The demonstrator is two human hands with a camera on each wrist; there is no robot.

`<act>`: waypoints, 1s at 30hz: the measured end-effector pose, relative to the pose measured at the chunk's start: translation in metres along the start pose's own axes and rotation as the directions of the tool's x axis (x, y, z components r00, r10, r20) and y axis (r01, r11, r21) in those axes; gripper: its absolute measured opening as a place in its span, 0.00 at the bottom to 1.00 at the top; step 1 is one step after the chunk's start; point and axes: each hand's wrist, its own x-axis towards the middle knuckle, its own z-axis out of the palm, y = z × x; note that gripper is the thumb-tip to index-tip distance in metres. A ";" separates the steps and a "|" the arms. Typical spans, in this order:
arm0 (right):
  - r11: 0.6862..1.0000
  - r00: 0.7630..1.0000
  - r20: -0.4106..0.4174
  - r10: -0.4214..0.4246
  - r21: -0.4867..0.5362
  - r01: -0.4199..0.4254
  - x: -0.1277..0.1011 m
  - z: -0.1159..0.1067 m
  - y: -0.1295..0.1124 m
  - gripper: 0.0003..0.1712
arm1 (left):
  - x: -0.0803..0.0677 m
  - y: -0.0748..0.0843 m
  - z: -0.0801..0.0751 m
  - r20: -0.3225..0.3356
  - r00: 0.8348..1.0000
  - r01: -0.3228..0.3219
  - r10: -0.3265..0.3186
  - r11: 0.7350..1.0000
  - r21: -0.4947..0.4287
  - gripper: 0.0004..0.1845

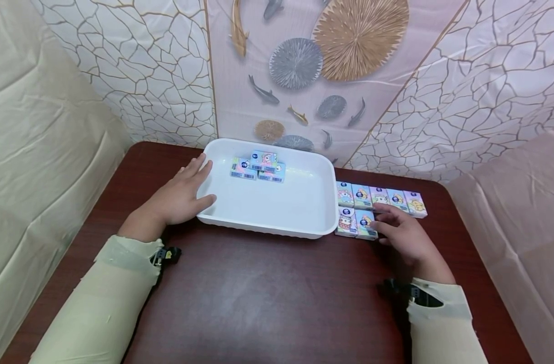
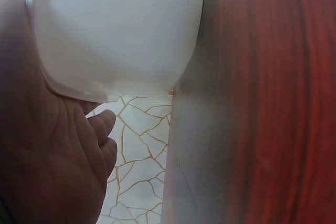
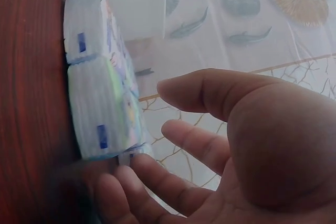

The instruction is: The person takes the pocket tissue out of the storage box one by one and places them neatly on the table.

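Seven packs (image 1: pixel 347 222): two rows on the table (image 1: pixel 259 288) at the tray's (image 1: pixel 277 206) right end, probably lined up for easy reach.
Left hand (image 1: pixel 182 191): fingers spread on the tray's left rim, likely steadying it.
Right hand (image 1: pixel 406 235): thumb and fingers parted at the nearer row's end, pinching nothing; contact unclear.
Tray: holds three packs (image 1: pixel 243 170), one resting across two.

I see a pale yellowish left sleeve (image 1: pixel 95 308) and matching right sleeve (image 1: pixel 445 328), each cuff (image 1: pixel 129 251) gaping at a black wrist camera (image 1: pixel 171 255); a thin dark cable (image 1: pixel 139 321) skirts the left.
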 end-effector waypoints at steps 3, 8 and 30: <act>0.998 0.999 -0.039 -0.025 -0.058 0.023 -0.003 -0.001 -0.004 0.40 | 0.000 0.001 -0.001 0.003 1.000 0.005 -0.005 1.000 -0.002 0.49; 0.996 0.994 -0.098 -0.049 -0.076 0.041 -0.010 -0.003 -0.013 0.40 | 0.000 0.001 -0.001 0.008 1.000 0.004 -0.004 1.000 -0.007 0.49; 0.944 0.953 -0.066 -0.297 -0.172 0.282 -0.043 0.026 -0.071 0.30 | 0.000 0.001 -0.001 0.015 1.000 0.002 -0.002 1.000 -0.001 0.49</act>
